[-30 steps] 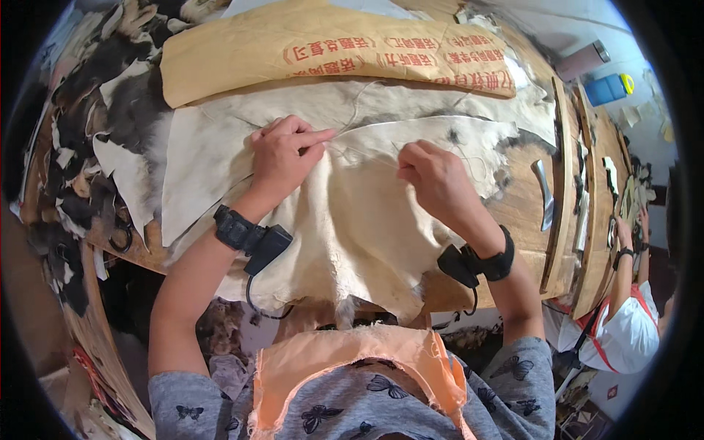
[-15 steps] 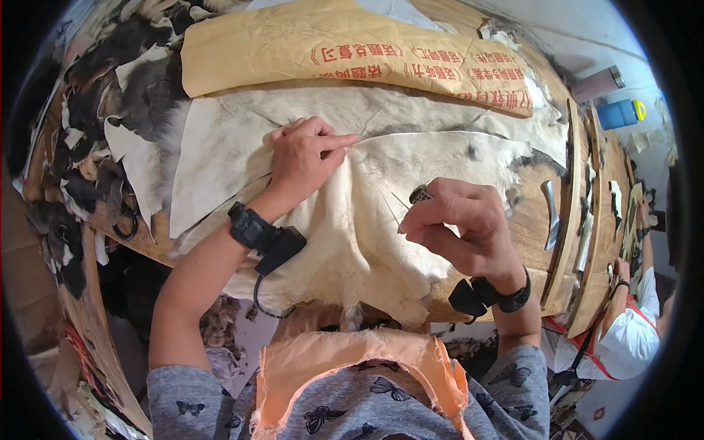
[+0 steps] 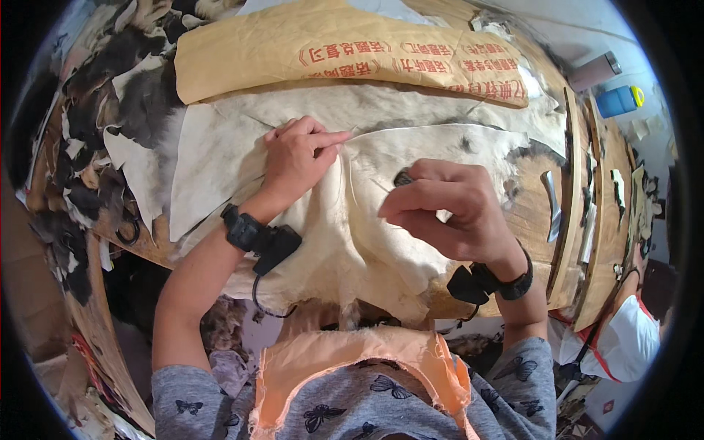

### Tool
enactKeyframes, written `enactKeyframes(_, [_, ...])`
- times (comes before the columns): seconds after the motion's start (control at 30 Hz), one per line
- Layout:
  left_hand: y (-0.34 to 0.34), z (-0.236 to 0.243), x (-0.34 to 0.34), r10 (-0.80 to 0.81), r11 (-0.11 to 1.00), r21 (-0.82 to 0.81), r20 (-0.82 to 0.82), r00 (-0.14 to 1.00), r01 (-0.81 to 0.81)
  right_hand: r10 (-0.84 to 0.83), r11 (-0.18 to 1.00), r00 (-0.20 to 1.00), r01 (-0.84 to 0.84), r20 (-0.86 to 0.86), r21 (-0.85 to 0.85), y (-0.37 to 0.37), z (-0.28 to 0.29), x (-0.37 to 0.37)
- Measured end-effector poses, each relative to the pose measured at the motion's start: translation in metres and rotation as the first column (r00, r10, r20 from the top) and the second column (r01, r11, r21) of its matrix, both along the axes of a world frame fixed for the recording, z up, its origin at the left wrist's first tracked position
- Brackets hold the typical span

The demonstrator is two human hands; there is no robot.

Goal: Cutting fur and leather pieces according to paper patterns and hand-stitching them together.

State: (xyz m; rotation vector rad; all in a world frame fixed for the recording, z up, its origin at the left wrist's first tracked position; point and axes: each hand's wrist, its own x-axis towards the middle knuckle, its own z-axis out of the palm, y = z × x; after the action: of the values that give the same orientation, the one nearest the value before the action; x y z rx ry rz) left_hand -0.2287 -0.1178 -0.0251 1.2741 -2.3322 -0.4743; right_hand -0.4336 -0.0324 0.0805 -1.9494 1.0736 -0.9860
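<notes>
My left hand (image 3: 301, 158) is closed on the upper edge of a cream pelt (image 3: 345, 242), thumb and index finger pinching at a seam. The pelt drapes in folds over the table's front edge. My right hand (image 3: 447, 209) is raised over the pelt's right half, fingertips pinched on a thin needle (image 3: 383, 187) with fine thread; the thread's full path is too faint to follow. A dark thimble-like piece (image 3: 403, 177) shows on a finger of that hand. Another pale hide (image 3: 213, 154) lies beneath.
A folded brown paper sheet (image 3: 257, 59) lies behind the hides. Dark fur scraps (image 3: 88, 132) heap at left. A curved metal tool (image 3: 550, 205), wooden slats (image 3: 568, 279) and bottles (image 3: 616, 101) are at right. A co-worker's arm (image 3: 631, 282) reaches onto the table's right end.
My right hand has turned and moved from the seam toward me and rightward, then slightly back up-left, showing the needle. My left hand stays at the seam. The co-worker's arms have shifted.
</notes>
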Motion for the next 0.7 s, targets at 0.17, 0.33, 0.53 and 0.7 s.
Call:
enactKeyframes(0.17, [0.009,0.034,-0.003,-0.021,0.988,-0.151,-0.055,0.998,0.012,0.04,0.998,0.999,-0.041,-0.025,-0.055,-0.025,-0.013,0.007])
enactKeyframes(0.33, [0.028,0.05,0.001,-0.291,0.95,0.06,-0.196,0.937,0.307,-0.197,0.96,0.976,0.212,-0.096,0.183,-0.041,-0.048,0.009])
enactKeyframes(0.53, [0.034,0.055,0.004,-0.199,0.946,0.192,-0.293,0.935,0.261,-0.133,0.968,0.989,0.143,-0.062,0.207,-0.032,-0.052,0.009])
enactKeyframes(0.7, [0.001,0.038,-0.006,0.125,0.966,0.249,-0.202,0.971,-0.072,-0.126,0.983,0.983,0.142,-0.134,0.118,-0.036,-0.069,0.008])
